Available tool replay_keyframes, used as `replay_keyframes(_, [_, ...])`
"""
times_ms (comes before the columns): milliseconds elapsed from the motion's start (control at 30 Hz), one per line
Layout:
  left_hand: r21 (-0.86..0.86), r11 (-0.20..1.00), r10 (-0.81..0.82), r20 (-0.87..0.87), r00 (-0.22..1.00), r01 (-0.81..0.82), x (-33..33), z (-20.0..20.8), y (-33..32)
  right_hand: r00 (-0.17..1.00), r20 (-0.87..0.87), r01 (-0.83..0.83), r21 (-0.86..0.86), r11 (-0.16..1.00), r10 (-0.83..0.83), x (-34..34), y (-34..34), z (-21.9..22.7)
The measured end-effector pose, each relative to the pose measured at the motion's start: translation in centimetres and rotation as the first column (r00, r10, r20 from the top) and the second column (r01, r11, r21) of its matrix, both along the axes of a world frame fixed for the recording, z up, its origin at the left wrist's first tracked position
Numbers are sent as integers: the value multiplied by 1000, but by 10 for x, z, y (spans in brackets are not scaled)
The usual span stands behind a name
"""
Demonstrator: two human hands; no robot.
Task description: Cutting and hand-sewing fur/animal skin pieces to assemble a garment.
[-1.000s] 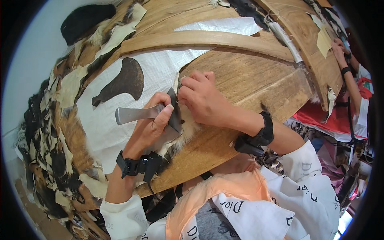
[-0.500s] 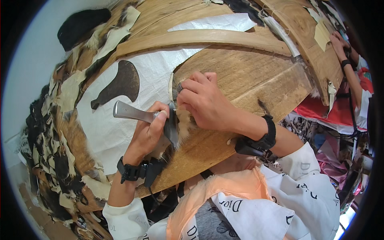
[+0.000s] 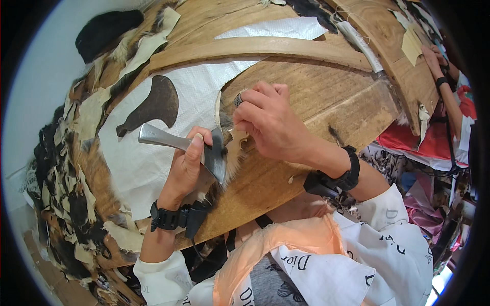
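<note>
Fur (image 3: pixel 235 154), head view: tan and shaggy, dark tufts at its near end, ragged pale edge; over the counter (image 3: pixel 265 191) between the hands.
Blade (image 3: pixel 216 159): grey metal, broad, flared handle.
Left hand (image 3: pixel 184 168): fingers clamped on blade.
Right hand (image 3: pixel 273 125): fingers pinched on fur.

Offers open passage over the wooden table (image 3: pixel 329 97) beyond the right hand (image 3: pixel 273 123), up to the long wooden bar (image 3: pixel 265 48), but meets leftward the metal tool (image 3: pixel 216 159) in the left hand (image 3: pixel 185 171), a dark flat piece (image 3: pixel 157 104) and piled fur scraps (image 3: pixel 66 178).
</note>
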State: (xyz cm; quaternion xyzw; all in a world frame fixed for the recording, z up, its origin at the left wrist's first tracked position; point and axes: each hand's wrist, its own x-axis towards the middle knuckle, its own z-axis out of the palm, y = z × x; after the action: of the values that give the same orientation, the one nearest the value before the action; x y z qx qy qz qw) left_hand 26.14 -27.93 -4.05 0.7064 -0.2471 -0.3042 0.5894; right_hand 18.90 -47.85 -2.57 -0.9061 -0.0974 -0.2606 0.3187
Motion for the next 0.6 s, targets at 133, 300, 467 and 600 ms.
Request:
replay_keyframes(133, [55,998,-26,59,998,23,-1,10,-4,1000,-6,-15,7,1000,15,-3,-1,2])
replay_keyframes(300, [176,983,-38,-71,997,50,-2,15,-1,1000,15,-12,18,1000,12,-2,1,5])
replay_keyframes(467, [101,988,-107,-107,989,118,-6,6,5,999,44,9,37,999,-10,2,-2,1])
replay_keyframes(600, [120,973,-191,-54,980,196,-18,13,11,984,143,103,39,994,-107,8,-30,18])
